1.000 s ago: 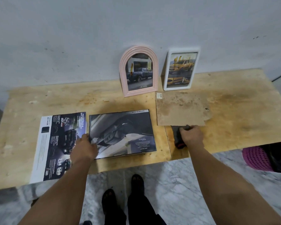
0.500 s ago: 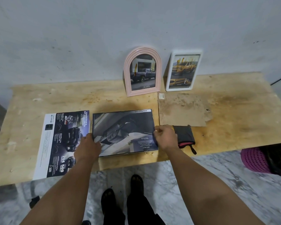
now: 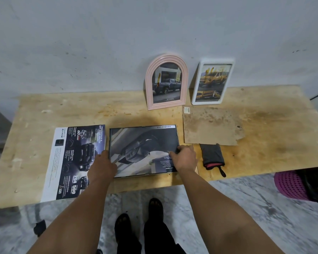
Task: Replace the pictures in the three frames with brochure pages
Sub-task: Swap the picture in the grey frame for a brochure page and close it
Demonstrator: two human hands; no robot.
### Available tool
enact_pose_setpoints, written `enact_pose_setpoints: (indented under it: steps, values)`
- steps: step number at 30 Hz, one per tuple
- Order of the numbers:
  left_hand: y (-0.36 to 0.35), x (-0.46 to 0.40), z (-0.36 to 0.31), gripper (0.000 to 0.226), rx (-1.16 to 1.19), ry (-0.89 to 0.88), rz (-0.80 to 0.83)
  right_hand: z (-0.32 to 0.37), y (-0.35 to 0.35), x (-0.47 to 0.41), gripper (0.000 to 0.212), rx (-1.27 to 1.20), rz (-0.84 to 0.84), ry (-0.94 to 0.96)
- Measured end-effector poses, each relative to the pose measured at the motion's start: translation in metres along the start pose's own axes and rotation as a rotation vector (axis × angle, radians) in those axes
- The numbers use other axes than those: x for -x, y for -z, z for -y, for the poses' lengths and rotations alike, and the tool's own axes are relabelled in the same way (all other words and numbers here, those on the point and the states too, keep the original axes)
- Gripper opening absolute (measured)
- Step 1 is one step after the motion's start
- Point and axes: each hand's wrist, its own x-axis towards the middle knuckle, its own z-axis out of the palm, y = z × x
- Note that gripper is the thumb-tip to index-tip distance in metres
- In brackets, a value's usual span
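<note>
Dark-rimmed and lying flat near the front edge of the plywood table (image 3: pixel 44 114), the black frame (image 3: pixel 143 150) shows a grey brochure page of a truck, with the left hand (image 3: pixel 101 168) pressed flat, fingers spread, on its left edge and the right hand (image 3: pixel 184 158) pinching its right edge. Just left of it lies an open brochure (image 3: pixel 72 162); to its right a brown backing board (image 3: pixel 209 125) and a grey pouch (image 3: pixel 212 155) lie on the table, while a pink arched frame (image 3: pixel 166 82) and a white frame (image 3: pixel 212 81), each holding a truck picture, lean against the wall behind.
</note>
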Motion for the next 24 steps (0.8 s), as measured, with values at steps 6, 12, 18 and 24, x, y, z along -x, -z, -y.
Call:
enact_pose_setpoints:
  steps: [6, 12, 18, 24]
  values:
    - [0.000, -0.001, 0.000, 0.050, 0.006, -0.002, -0.004, 0.005, -0.005, 0.003, 0.039, -0.082, -0.022, -0.084]
    - [0.000, -0.003, 0.002, 0.049, 0.004, -0.003, 0.002, 0.012, -0.010, 0.008, 0.040, -0.071, -0.015, -0.156]
    - [-0.001, -0.003, 0.004, 0.048, 0.010, -0.018, -0.012, 0.012, -0.010, 0.011, 0.038, -0.124, -0.018, -0.174]
    - [-0.001, -0.004, 0.004, 0.048, 0.008, -0.020, -0.011, 0.015, -0.012, 0.016, 0.045, -0.026, -0.040, -0.160]
